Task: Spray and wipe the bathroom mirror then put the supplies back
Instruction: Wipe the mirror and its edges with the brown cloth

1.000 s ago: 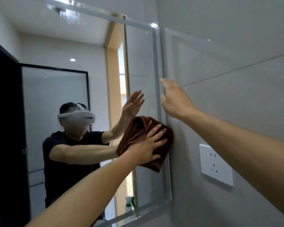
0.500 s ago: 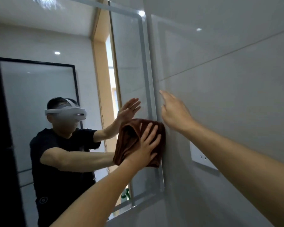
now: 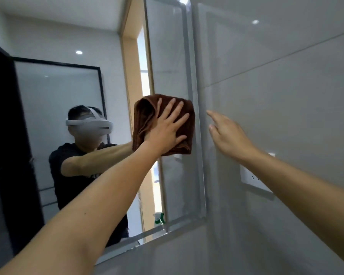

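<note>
Soft, even light, a bit blurry.
Small ceiling lights (image 3: 79, 52) shone in the mirror (image 3: 167, 56); straight edges bent near the corners.

Left hand (image 3: 167, 128) pressing brown cloth (image 3: 147, 120) flat on mirror (image 3: 167, 56), near right edge; right hand (image 3: 229, 133) open against wall tile (image 3: 286, 116).

Cloth (image 3: 145, 118): brown terry fabric, soft, matt. Mirror (image 3: 167, 56): glossy glass, bevelled edge. Wall tiles (image 3: 286, 96): pale grey, smooth, glossy. Socket plate (image 3: 252, 180): white plastic.
</note>
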The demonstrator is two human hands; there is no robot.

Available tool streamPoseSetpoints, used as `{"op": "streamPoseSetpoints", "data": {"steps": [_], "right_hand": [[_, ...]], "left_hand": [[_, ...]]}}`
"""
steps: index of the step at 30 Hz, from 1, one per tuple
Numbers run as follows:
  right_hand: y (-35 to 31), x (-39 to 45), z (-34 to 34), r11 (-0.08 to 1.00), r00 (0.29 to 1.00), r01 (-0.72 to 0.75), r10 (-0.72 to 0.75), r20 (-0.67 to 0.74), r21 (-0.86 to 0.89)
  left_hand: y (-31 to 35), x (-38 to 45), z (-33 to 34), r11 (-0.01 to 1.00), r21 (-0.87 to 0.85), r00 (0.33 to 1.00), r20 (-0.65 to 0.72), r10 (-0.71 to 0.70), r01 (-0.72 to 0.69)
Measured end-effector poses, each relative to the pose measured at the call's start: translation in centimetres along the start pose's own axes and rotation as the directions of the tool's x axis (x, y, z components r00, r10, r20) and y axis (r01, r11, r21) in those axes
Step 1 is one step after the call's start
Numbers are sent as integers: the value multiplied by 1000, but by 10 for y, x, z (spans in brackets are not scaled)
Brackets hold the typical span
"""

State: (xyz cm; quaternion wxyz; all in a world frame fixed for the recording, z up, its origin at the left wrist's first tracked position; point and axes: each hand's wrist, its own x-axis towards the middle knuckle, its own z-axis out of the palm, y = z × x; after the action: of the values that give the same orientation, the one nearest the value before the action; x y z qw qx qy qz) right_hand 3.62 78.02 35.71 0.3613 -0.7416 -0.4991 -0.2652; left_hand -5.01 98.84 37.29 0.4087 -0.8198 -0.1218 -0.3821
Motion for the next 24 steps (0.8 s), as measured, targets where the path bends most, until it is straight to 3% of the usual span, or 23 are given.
{"op": "streamPoseSetpoints", "data": {"steps": [2,5,9,12,18,24], "right_hand": [[-2,0,3,1000,1000,-7,7,-1,7],[-3,2,5,1000,1000,-6,7,-3,19],[-5,5,5,999,1000,-15,15,-11,39],[-6,-1,9,999,1000,-7,6,17,38],[-6,-11,18,999,999,-26,24,44,41],[-13,-18,21,998,998,-26,22,63,55]], "left_hand": [[7,-1,-5,990,85,993,-51,-111,115],[42,-27,16,987,-25,977,-136,-162,160],[118,-88,81,981,-192,997,-70,26,-39],[161,-135,114,976,-149,981,82,173,-160],[173,-164,117,981,-95,954,237,185,-167],[153,-168,107,963,-148,943,215,253,-225]]}}
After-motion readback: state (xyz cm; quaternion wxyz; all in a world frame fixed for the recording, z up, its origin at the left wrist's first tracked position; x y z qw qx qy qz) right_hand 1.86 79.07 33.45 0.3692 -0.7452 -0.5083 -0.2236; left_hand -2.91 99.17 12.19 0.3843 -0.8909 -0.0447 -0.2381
